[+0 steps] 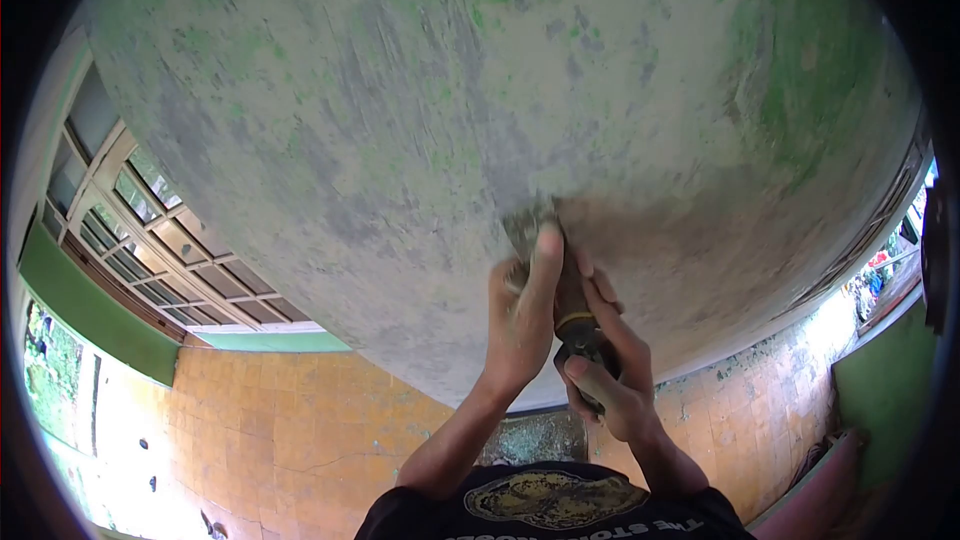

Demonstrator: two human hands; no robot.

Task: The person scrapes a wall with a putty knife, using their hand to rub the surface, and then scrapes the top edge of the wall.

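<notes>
A scraper with a dark handle point(572, 298) and a wide flat blade point(518, 227) is pressed against the wall point(400, 140) in front of me. My right hand point(618, 375) wraps around the lower end of the handle, its index finger stretched up along the side. Closer to the blade, my left hand point(525, 315) grips the tool with its thumb laid on the blade's base. The wall is patchy: grey and whitish bare areas show between remnants of green paint point(825, 70). The blade's edge touches the wall surface, and my left fingers are partly hidden behind the tool.
Below lies an orange tiled floor point(270, 430) with scattered paint flakes. A speckled dark block or mat point(540, 438) is near my body. To the left are a paned door point(185, 240) and a green low wall point(95, 305). Another green wall point(885, 390) stands at right.
</notes>
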